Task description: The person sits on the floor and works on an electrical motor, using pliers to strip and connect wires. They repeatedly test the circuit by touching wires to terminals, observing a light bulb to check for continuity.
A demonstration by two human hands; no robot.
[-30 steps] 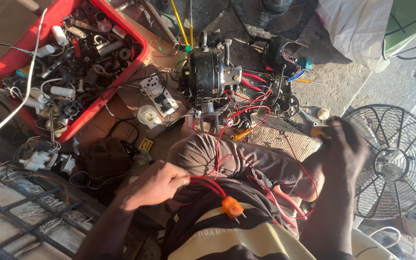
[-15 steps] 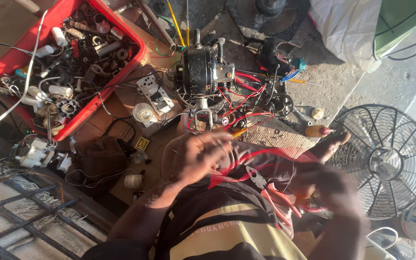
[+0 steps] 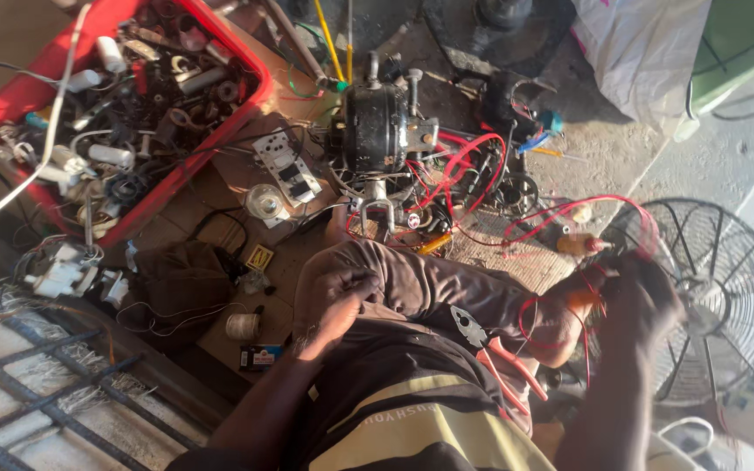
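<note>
Fingers of my right hand (image 3: 634,292) were curled shut on the thin red wire (image 3: 569,209) beside the fan guard (image 3: 726,296). My left hand (image 3: 342,301) was a loose fist above my knee, holding nothing I could see. Wire looked light and bendy, best pinched near its end

Fan motor (image 3: 375,129), red wires (image 3: 469,166) block front; red crate (image 3: 124,113) left, fan guard (image 3: 709,296) right.

Head camera, steeply downward, close.
</note>
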